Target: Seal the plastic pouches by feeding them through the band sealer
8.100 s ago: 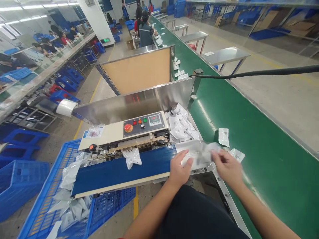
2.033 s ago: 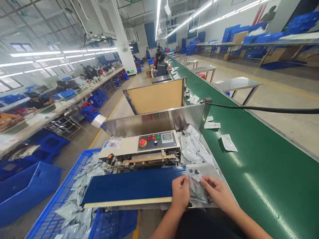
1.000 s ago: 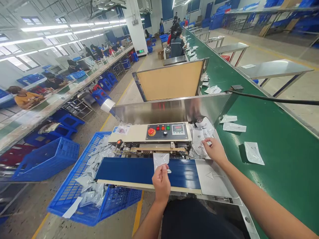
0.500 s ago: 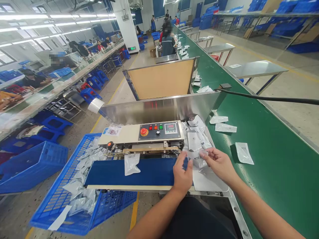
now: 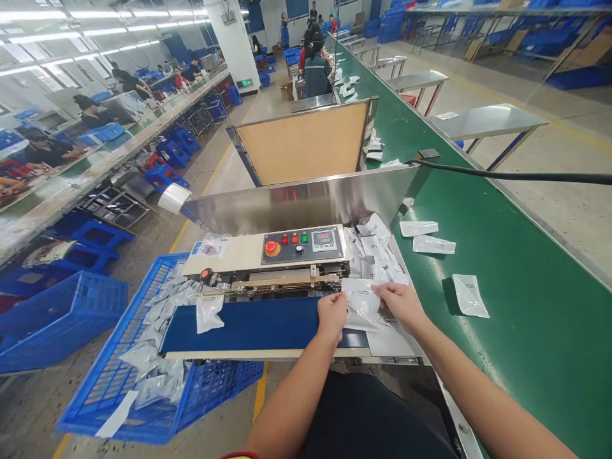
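Both my hands hold a white foil pouch (image 5: 362, 305) at the right end of a band sealer's blue conveyor belt (image 5: 253, 325). My left hand (image 5: 332, 315) pinches its near edge, and my right hand (image 5: 401, 303) presses on its far side. Farther left on the belt lies another pouch (image 5: 209, 313), close to the sealing head (image 5: 272, 280). A loose heap of white pouches (image 5: 373, 250) sits right of the sealer's control panel (image 5: 302, 245), just beyond my hands.
Several pouches (image 5: 433, 245) lie on a green conveyor (image 5: 516, 306) to the right, beneath a black cable (image 5: 511, 175). A blue crate (image 5: 115, 325) holds pouches below the sealer. A steel guard (image 5: 296, 201) stands behind it, and a co-worker (image 5: 317, 75) sits farther along.
The pouch on the blue belt has moved left toward the sealing head. My hands have brought the held pouch down flatter by the belt's right end.
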Demonstrator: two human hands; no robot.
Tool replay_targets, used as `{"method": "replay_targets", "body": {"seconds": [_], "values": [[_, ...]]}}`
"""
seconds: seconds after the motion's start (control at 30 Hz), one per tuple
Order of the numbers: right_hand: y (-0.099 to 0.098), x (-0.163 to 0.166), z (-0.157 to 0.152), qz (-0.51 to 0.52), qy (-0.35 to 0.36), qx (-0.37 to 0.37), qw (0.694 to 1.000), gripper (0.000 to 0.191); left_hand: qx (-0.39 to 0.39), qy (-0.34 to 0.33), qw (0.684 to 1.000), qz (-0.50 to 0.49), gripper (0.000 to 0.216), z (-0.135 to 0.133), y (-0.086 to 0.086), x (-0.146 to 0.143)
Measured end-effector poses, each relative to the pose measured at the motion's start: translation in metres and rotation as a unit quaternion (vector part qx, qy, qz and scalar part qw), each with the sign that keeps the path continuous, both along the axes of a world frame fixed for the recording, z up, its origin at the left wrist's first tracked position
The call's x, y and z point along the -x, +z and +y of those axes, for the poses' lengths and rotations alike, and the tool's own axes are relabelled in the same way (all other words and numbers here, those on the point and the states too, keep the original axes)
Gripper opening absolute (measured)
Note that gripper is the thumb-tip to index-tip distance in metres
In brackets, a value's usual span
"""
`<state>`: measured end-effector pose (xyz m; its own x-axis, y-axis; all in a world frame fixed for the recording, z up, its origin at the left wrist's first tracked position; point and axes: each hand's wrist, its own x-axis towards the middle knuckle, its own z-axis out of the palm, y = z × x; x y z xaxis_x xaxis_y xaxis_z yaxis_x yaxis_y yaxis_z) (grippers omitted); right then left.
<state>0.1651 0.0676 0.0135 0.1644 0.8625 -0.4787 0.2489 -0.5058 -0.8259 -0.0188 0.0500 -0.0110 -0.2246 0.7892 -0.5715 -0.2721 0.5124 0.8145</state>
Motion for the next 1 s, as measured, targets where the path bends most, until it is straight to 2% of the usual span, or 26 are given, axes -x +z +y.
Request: {"method": "replay_targets", "body": {"seconds": [0.07, 0.13, 0.2, 0.3, 0.37, 0.4, 0.43, 0.5, 0.6, 0.67, 0.73, 0.87, 1.0], "values": [[0.002, 0.014, 0.012, 0.008, 0.035, 0.020, 0.999, 0.052, -0.001, 0.023, 1.000, 0.002, 0.045, 0.006, -0.004, 0.010], [0.004, 0.019, 0.019, -0.020, 0.079, 0.003, 0.997, 0.055, -0.008, 0.039, 0.999, 0.000, 0.048, 0.006, -0.006, 0.024], [0.001, 0.013, 0.025, -0.114, 0.061, -0.067, 0.989, 0.057, -0.023, 0.065, 0.998, -0.004, 0.051, -0.002, -0.006, 0.041], [-0.015, -0.008, 0.035, -0.271, -0.006, -0.191, 0.943, 0.059, -0.064, 0.154, 0.984, 0.060, 0.050, -0.025, 0.000, 0.068], [-0.026, -0.020, 0.042, -0.297, 0.019, -0.224, 0.928, 0.050, -0.107, 0.205, 0.963, 0.141, 0.048, -0.043, 0.009, 0.079], [-0.029, -0.023, 0.044, -0.289, 0.037, -0.235, 0.927, 0.045, -0.132, 0.205, 0.954, 0.173, 0.046, -0.051, 0.014, 0.081], [-0.028, -0.024, 0.043, -0.276, 0.041, -0.250, 0.927, 0.041, -0.157, 0.184, 0.951, 0.194, 0.045, -0.058, 0.019, 0.081], [-0.016, -0.021, 0.034, -0.244, 0.014, -0.296, 0.923, 0.036, -0.210, 0.097, 0.949, 0.214, 0.040, -0.065, 0.029, 0.072], [0.019, -0.008, 0.005, -0.192, -0.022, -0.344, 0.919, 0.033, -0.293, -0.031, 0.923, 0.248, 0.037, -0.056, 0.041, 0.043], [0.039, 0.001, -0.018, -0.158, -0.010, -0.343, 0.926, 0.038, -0.344, -0.083, 0.896, 0.269, 0.044, -0.043, 0.045, 0.021], [0.050, 0.007, -0.037, -0.112, 0.007, -0.317, 0.942, 0.045, -0.372, -0.131, 0.881, 0.262, 0.045, -0.032, 0.047, 0.004], [0.045, 0.011, -0.061, 0.012, -0.021, -0.221, 0.975, 0.053, -0.363, -0.189, 0.888, 0.207, 0.041, -0.030, 0.045, -0.014], [0.037, 0.006, -0.073, 0.147, -0.082, -0.137, 0.976, 0.060, -0.317, -0.195, 0.915, 0.156, 0.044, -0.043, 0.040, -0.017]]}}
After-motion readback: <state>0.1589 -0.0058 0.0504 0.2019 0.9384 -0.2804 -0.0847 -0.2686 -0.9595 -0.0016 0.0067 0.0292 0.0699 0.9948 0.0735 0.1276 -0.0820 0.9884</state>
